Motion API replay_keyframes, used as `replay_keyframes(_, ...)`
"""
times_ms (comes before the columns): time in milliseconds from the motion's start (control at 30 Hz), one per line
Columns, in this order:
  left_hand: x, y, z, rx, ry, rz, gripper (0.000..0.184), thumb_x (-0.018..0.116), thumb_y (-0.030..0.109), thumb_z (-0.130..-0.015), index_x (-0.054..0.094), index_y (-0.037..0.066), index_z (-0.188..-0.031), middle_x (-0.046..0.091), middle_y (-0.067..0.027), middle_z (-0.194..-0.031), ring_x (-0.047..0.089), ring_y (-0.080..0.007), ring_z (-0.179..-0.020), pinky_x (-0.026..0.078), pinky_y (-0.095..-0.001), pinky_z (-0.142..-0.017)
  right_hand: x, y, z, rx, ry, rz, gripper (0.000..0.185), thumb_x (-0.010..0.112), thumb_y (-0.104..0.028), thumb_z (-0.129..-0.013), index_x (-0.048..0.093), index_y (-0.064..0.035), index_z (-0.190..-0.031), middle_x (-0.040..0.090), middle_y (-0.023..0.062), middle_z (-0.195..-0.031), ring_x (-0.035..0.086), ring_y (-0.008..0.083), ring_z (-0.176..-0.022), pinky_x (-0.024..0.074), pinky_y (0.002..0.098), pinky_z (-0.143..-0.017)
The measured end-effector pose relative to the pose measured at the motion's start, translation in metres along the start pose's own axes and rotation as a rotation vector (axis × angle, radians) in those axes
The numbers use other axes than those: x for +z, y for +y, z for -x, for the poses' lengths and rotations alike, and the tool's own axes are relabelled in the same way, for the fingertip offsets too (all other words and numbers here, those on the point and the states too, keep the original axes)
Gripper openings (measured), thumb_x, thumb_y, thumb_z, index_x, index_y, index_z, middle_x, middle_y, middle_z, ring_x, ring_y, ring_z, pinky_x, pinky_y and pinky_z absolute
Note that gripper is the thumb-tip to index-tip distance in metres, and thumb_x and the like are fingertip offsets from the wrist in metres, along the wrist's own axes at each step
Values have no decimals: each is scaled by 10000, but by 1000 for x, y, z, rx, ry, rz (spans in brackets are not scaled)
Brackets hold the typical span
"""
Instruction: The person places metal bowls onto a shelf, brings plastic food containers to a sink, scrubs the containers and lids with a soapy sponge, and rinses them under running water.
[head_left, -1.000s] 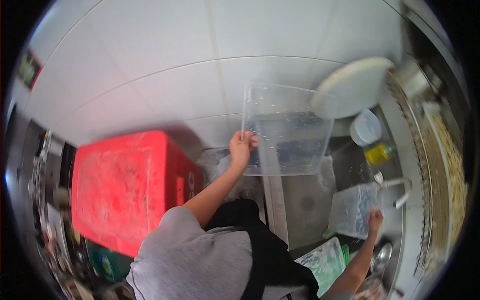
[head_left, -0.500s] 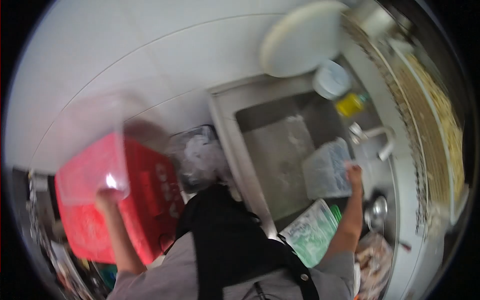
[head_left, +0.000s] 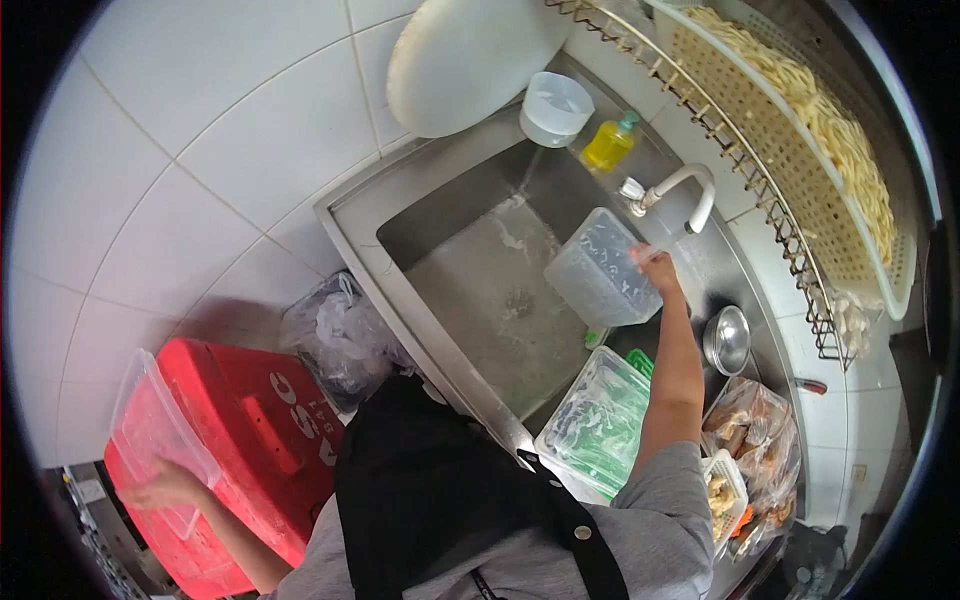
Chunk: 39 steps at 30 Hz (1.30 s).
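Observation:
My left hand (head_left: 168, 486) is at the far left with its fingers spread. It is over a clear plastic lid (head_left: 172, 415), which rests against the top of a red box (head_left: 245, 425) with white lettering. Whether the fingertips touch the lid I cannot tell. My right hand (head_left: 657, 270) grips the rim of a translucent plastic container (head_left: 605, 275), tilted over the steel sink (head_left: 480, 270) below the faucet (head_left: 690, 185). Beside my right forearm lies another clear container with green under or in it (head_left: 600, 420), wet with suds.
A yellow soap bottle (head_left: 608, 145) and a white tub (head_left: 556, 108) stand on the sink's back ledge. A metal bowl (head_left: 727, 340) and bagged food (head_left: 750, 430) sit at the right. Above hangs a rack with a noodle basket (head_left: 780, 130). Plastic bags (head_left: 345, 335) lie left of the sink.
The clear lid has come down onto the red box, and my left hand has opened from it. My right hand still holds the container. The view has turned and shifted.

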<state>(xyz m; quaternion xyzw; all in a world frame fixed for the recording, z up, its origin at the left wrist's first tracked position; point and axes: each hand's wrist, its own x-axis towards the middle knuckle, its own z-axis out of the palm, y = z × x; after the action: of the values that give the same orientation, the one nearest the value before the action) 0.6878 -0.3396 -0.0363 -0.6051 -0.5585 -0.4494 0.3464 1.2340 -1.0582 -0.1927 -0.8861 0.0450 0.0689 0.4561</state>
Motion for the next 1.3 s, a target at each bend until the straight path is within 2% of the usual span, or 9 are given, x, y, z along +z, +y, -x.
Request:
replay_keyframes(200,-107,294,21,301,-512,1391,402,587,77,-833,555,3,-1227,429,-199,-1363,366,-341,-1299,247,-458,-1091,-8,2,4,4,-198,-166,423,761,-235,-786,650,-56,-1153,650,-5,-843,546,94,-687,470,273,-663)
replay_keyframes(367,-254,460,128,1220,-694,2054,441,681,100,-727,575,-11,-1140,444,-231,-1328,405,-399,-1262,334,-476,-1053,-16,-50,34,64,-246,127,506,779,-222,-757,621,-92,-1221,676,19,-965,594,136,-825,467,280,-819)
replay_keyframes(600,-350,592,309,1546,-340,1975,451,631,318,-845,576,3,-1163,496,-256,-1284,463,-390,-1224,382,-469,-1011,-18,-56,37,-36,-141,139,422,795,-152,-671,680,-59,-1067,695,90,-1011,639,171,-902,482,319,-813)
replay_keyframes(667,-366,604,293,1953,-1063,1541,435,590,413,-867,620,16,-1040,634,-231,-1046,600,-381,-1011,464,-462,-867,-17,-21,14,-84,-25,-26,369,786,-146,-674,678,-41,-1010,696,92,-992,638,175,-886,484,324,-798)
replay_keyframes(700,-365,607,301,2004,-1039,1528,435,590,413,-867,620,16,-1040,634,-231,-1046,600,-381,-1011,464,-462,-867,-13,-5,7,-146,62,-165,319,777,-141,-676,675,-23,-954,696,94,-974,638,178,-870,486,330,-784)
replay_keyframes(733,-364,612,315,1842,-1111,1537,446,579,449,-866,620,17,-968,649,-221,-961,618,-374,-950,476,-468,-803,-29,-46,28,-35,193,132,219,750,-127,-688,665,-15,-856,694,90,-877,635,193,-833,490,342,-755)
replay_keyframes(867,-361,630,341,1398,-1210,1473,575,539,582,-839,625,15,-869,651,-225,-903,628,-390,-870,484,-492,-713,-37,-68,26,-157,13,-493,152,648,-30,-748,698,17,-883,699,127,-858,654,171,-709,530,298,-652)
replay_keyframes(1000,-328,643,335,1397,-1310,1322,637,523,629,-825,657,18,-945,654,-224,-927,629,-373,-905,489,-461,-731,-37,-77,18,-11,-13,-456,184,527,48,-804,690,66,-887,695,157,-826,691,195,-692,566,285,-636)
replay_keyframes(1300,-220,608,369,233,-2701,1370,694,465,647,-876,563,68,-1247,625,-65,-1144,617,-292,-980,500,-406,-856,-40,-93,19,41,49,-450,200,465,13,-858,657,69,-868,672,149,-829,670,206,-709,574,317,-657)
